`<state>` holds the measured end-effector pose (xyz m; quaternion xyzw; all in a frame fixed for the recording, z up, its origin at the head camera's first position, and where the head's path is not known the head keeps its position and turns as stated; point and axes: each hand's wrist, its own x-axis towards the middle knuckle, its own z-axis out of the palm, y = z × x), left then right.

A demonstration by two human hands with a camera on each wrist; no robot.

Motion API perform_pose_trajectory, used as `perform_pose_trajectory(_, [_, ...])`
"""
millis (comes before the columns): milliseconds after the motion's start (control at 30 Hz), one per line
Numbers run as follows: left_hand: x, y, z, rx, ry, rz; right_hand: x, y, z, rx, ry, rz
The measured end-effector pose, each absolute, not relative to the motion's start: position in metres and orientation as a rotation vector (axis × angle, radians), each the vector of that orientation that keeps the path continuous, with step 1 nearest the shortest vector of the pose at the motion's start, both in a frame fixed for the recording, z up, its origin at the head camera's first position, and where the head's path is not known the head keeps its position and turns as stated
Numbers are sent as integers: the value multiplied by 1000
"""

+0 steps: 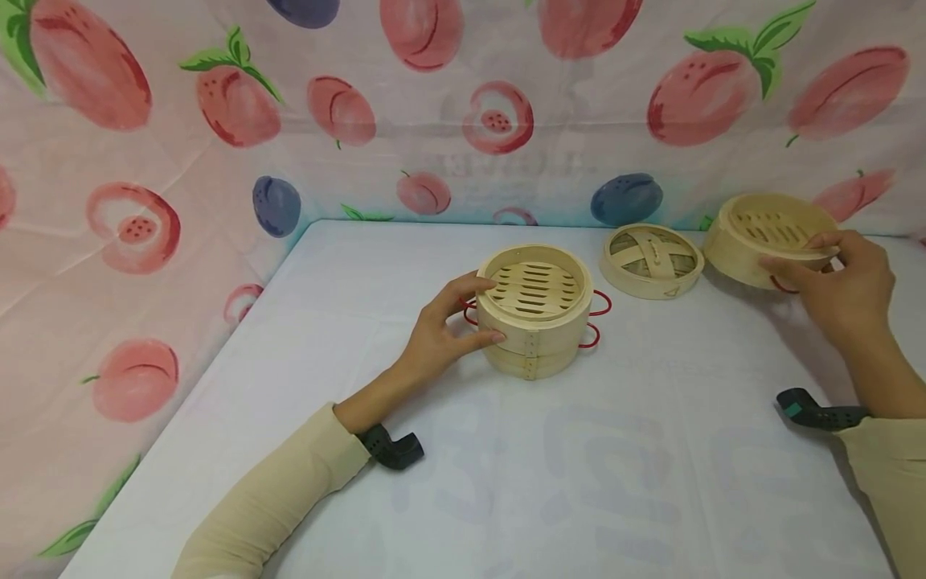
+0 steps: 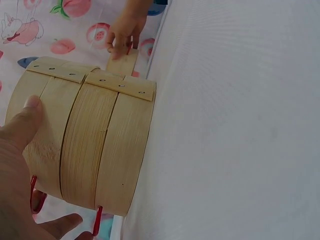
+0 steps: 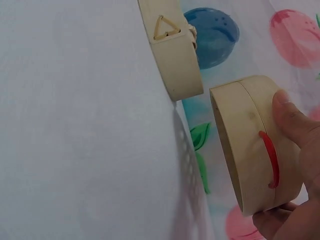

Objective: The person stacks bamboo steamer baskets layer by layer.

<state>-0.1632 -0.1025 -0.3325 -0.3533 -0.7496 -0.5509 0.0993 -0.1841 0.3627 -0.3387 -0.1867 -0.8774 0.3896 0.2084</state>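
Two round bamboo steamer baskets (image 1: 553, 342) stand stacked on the table, red loops at their sides and a slatted floor showing in the upper one. My left hand (image 1: 437, 330) grips the upper basket from its left side, thumb in front and fingers at the far rim. In my right hand (image 1: 854, 281) is another bamboo steamer basket (image 3: 250, 145), held above the table at the far right, slightly tilted. Its red loop (image 3: 270, 159) shows by my thumb in the right wrist view. Between the stack and this basket lies a woven bamboo lid (image 1: 651, 277).
A white-covered table (image 1: 448, 482) spreads in front of me. Behind it and on the left hangs a fruit-printed cloth (image 1: 564, 129). Each wrist wears a black camera mount (image 1: 394, 449).
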Motion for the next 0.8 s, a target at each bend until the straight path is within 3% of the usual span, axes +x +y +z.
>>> perform_pose_trajectory(800, [-162, -103, -330, -1074, -2184, -1605, -180, 323, -300, -467, -2429, 1207])
